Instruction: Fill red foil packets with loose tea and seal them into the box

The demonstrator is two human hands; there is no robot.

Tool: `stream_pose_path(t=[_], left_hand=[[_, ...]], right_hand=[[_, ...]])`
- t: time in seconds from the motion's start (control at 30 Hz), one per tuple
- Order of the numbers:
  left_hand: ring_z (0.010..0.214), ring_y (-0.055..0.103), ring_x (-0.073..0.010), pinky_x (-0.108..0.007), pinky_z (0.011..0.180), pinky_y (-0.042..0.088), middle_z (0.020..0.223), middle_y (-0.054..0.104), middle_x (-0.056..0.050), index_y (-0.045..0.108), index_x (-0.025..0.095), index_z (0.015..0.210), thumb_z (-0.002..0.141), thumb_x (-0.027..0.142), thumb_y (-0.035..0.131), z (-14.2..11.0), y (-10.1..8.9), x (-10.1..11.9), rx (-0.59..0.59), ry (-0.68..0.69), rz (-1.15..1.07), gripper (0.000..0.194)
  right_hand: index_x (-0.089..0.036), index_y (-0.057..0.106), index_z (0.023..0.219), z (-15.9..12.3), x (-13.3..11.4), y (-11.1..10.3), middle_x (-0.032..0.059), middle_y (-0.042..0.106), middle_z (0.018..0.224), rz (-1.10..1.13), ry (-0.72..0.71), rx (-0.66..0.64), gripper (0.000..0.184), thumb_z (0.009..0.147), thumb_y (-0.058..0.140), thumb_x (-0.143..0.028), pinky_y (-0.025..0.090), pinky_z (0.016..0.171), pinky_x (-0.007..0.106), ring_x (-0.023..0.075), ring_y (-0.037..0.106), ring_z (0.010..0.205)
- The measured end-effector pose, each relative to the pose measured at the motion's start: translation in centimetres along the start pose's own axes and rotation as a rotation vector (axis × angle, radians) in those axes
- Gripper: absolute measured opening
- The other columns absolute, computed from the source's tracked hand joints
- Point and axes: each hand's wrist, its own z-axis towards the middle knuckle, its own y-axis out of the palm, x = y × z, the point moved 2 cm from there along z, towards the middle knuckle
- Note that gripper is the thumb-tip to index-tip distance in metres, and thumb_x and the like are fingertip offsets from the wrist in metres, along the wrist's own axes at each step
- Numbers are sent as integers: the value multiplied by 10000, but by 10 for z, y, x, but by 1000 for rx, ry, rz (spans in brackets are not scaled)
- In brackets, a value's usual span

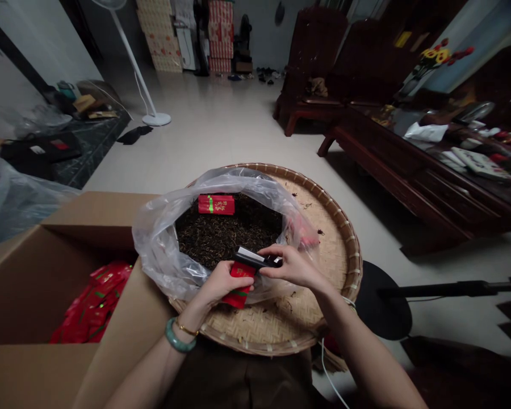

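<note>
Head view. A small red packet (239, 284) is held upright in the left hand (221, 282), at the near edge of a clear plastic bag (162, 238) of dark loose tea (221, 233). The left grip is closed around the packet's lower half, with the top of the packet standing clear above the fingers. A black-and-silver scoop (255, 259) is pinched in the right hand (292, 266); the right grip is closed on its right end, and its left end is seen just above the packet's mouth, touching or nearly so. The bag is set in a round woven bamboo tray (336, 250). A second red packet (216, 204) lies on the tea at the far side, well apart from both hands. To the near left, an open cardboard box (34, 284) is noted, with a heap of red packets (93, 304) inside. A jade bangle (176, 336) is worn on the left wrist.
</note>
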Motion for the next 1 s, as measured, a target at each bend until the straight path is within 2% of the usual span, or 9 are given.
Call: stream_pose_path(t=[0.13, 0.5, 0.57, 0.7, 0.77, 0.87, 0.93, 1.0], left_hand=[[579, 680, -167, -244, 546, 537, 660, 705, -32, 646, 98, 777, 525, 242, 838, -1, 1, 1, 10, -8, 3, 348], [583, 678, -163, -246, 557, 534, 653, 701, -17, 644, 104, 774, 509, 252, 846, -1, 0, 2, 3, -8, 14, 365], [598, 683, -168, -253, 568, 537, 679, 710, -25, 649, 103, 799, 509, 260, 847, -1, -1, 3, -1, -2, 18, 385], [589, 676, -152, -241, 574, 527, 680, 713, -22, 655, 107, 787, 529, 278, 843, -2, -1, 6, 4, 3, 28, 362], [585, 670, -146, -240, 580, 524, 672, 712, -18, 654, 112, 766, 530, 278, 844, -3, 0, 6, 15, -7, 27, 346], [589, 666, -142, -243, 590, 524, 677, 715, -18, 654, 115, 755, 527, 272, 846, -4, 0, 5, 20, -11, 29, 338], [582, 660, -137, -236, 581, 519, 658, 707, -10, 652, 117, 751, 534, 271, 844, -3, 0, 4, 17, -6, 46, 329], [582, 660, -140, -234, 572, 516, 647, 700, -3, 645, 121, 752, 540, 273, 841, -2, 0, 3, 13, -4, 58, 326]], right_hand=[[-135, 697, 983, -2, -4, 1, 68, 708, 952, -37, -7, -22, 258, 735, 685, -206, 464, 732, 275, 177, 626, 836], [-167, 694, 968, -1, -1, 2, 59, 698, 932, -41, -83, -27, 237, 749, 688, -257, 458, 727, 282, 181, 620, 828], [-166, 693, 974, 0, 3, 2, 58, 703, 946, 26, -59, -27, 260, 735, 697, -270, 461, 736, 286, 188, 622, 844], [-163, 677, 1029, 3, 22, -4, 50, 710, 959, 166, 78, -4, 337, 731, 687, -321, 473, 674, 274, 183, 633, 789], [-155, 672, 1041, 6, 37, -7, 60, 709, 970, 109, 122, 73, 361, 729, 684, -336, 477, 684, 283, 195, 638, 803], [-150, 672, 1039, 9, 62, -7, 84, 702, 994, -106, 126, 182, 356, 716, 690, -298, 479, 751, 315, 225, 639, 869], [-156, 663, 1058, 10, 73, -5, 96, 693, 1007, -249, 113, 202, 367, 710, 695, -270, 476, 778, 331, 235, 637, 889], [-155, 652, 1071, 9, 74, -2, 103, 681, 1005, -342, 93, 206, 371, 720, 697, -269, 473, 786, 333, 237, 631, 895]])
